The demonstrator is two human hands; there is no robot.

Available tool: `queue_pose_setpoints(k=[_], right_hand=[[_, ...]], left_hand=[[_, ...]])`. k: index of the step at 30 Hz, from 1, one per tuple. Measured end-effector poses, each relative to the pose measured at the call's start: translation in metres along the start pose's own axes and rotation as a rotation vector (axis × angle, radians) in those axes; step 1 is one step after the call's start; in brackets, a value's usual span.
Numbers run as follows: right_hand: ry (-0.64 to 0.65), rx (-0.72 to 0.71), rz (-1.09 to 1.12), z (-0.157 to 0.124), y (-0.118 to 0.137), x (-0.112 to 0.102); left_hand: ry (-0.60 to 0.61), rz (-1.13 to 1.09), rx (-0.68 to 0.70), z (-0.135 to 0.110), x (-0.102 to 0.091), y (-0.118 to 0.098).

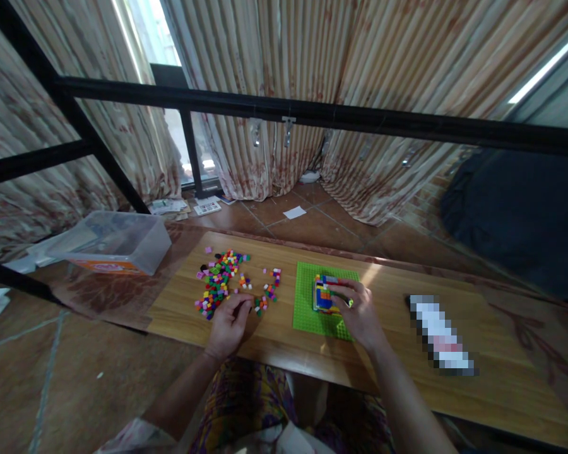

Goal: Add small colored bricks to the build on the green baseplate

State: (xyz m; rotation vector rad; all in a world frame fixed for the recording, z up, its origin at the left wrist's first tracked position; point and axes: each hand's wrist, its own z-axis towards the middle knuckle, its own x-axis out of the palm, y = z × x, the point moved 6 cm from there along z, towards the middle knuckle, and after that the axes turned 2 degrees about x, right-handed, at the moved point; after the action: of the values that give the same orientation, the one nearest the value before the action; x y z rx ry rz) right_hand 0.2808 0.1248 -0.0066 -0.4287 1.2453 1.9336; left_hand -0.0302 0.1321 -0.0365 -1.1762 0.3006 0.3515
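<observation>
A green baseplate [307,302] lies on the low wooden table [274,328], carrying a small multicoloured brick build [324,291]. My right hand [360,312] rests on the plate with its fingers curled against the build's right side, pinching a small yellow-green brick. My left hand [227,321] lies on the table with fingers bent, their tips at the near edge of a scattered pile of small coloured bricks [220,280]. A smaller cluster of bricks [269,287] lies between the pile and the plate.
A clear plastic storage box [118,243] stands at the table's far left. A blurred-out flat object [440,334] lies on the table's right part. Black metal frame bars [312,113] cross overhead, with curtains and tiled floor behind.
</observation>
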Motion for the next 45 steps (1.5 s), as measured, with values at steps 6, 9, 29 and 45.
queue_pose_setpoints(k=[6,9,29,45], right_hand=[[0.006,0.013,-0.044,0.002,0.002,0.0],[0.002,0.006,-0.054,0.002,0.004,0.0],[-0.094,-0.022,-0.205,-0.029,0.013,-0.01],[0.088,-0.053,-0.519,-0.031,0.028,0.003]], left_hand=[[-0.006,0.003,0.008,0.0,0.0,-0.003],[-0.005,-0.016,0.0,0.0,0.0,-0.001],[0.003,-0.004,0.006,-0.001,0.0,-0.003],[0.017,0.016,0.0,-0.001,0.001,-0.002]])
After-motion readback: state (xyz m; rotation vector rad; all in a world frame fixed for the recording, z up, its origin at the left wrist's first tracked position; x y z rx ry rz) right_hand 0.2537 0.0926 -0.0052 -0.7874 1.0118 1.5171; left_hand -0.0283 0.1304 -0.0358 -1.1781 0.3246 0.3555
